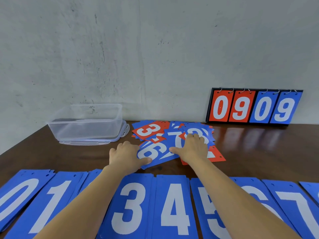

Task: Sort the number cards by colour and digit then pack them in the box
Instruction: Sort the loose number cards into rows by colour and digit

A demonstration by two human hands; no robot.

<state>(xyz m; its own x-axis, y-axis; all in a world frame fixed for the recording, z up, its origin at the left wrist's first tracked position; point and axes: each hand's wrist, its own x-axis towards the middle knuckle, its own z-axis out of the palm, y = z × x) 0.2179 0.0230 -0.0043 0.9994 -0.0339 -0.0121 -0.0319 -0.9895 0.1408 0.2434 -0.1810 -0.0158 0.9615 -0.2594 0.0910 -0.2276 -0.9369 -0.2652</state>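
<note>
1. The unsorted number cards (172, 125) lie in a loose, overlapping pile of red and blue at the middle of the counter (259, 152). They are face up and turned at many angles.
2. At the pile's near left edge sits the blue 6 card (155, 153). Our left hand (126, 156) has its grip clamped on this card, with the thumb pressed on the face and the curled fingers along the left edge.
3. Our right hand (193, 149) lies flat on the pile with its grip apart. The thumb stretches left across the blue 7 card (174, 138), and the fingers rest on the blue 8 card (196, 130) beyond it.
4. A red card (217, 156) pokes out from under the right wrist at the pile's near right corner. We cannot read its digit.
5. A red 3 card (148, 131) lies on top at the far left of the pile, turned sideways.
6. Along the near edge of the counter runs the row of sorted blue cards (174, 207). The stacks lie side by side and show 0, 1, 3, 4, 5, 6 and 7. Both our forearms cross above this row, and the left one hides the stack between 1 and 3.
7. The box (84, 123), of clear plastic, stands open-topped at the far left of the counter, just left of the pile. It rests on its lid (86, 143).
8. A scoreboard (253, 107) leans against the wall (155, 49) at the far right. Its cards hang on rings and read red 0, red 9, blue 0, blue 9.
</note>
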